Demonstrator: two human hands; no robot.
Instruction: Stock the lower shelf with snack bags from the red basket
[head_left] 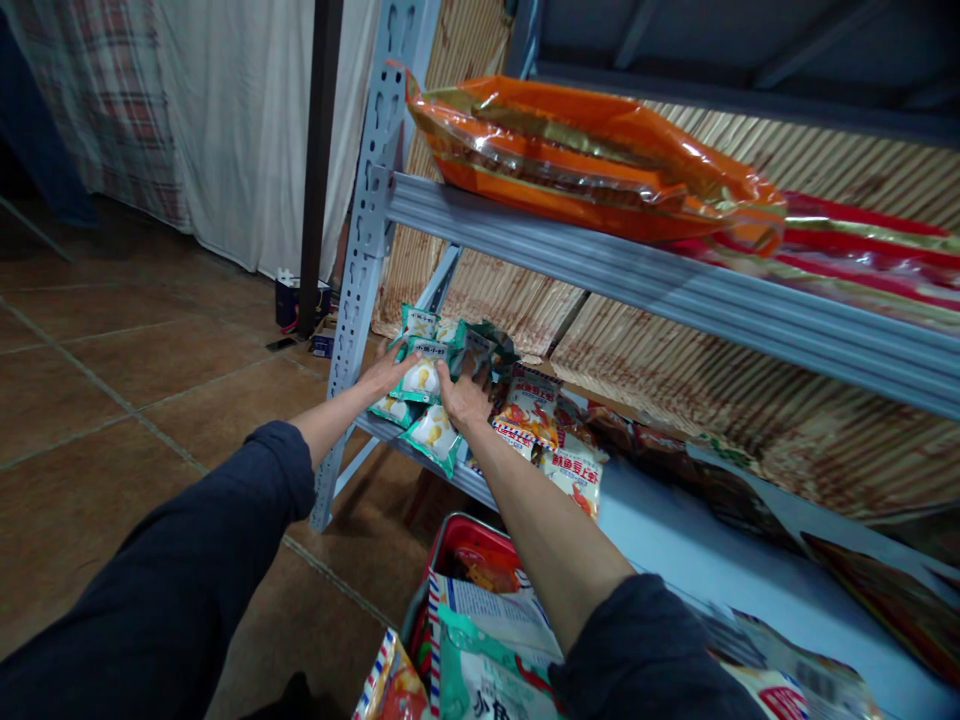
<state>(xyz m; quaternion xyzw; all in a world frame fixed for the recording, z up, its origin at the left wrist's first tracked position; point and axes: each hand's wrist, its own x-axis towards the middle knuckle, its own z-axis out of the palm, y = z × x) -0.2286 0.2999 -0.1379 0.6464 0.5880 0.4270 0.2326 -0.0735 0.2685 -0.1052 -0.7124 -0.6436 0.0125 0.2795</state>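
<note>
Both my arms reach down to the left end of the lower shelf (pixel 697 560) of a grey metal rack. A pile of green snack packets (pixel 424 385) lies there. My left hand (pixel 384 372) presses against the left side of the pile, fingers wrapped on one green packet. My right hand (pixel 463 398) lies on top of the pile with its fingers curled over the packets. To the right of the pile lie several red and white snack packets (pixel 551 440).
A red basket (pixel 469 545) with more packets stands below my right arm on the tiled floor (pixel 142 400). Large orange bags (pixel 585 160) and red bags (pixel 870 250) lie on the upper shelf. A dark post (pixel 319 170) and white curtain (pixel 232 120) stand at the left.
</note>
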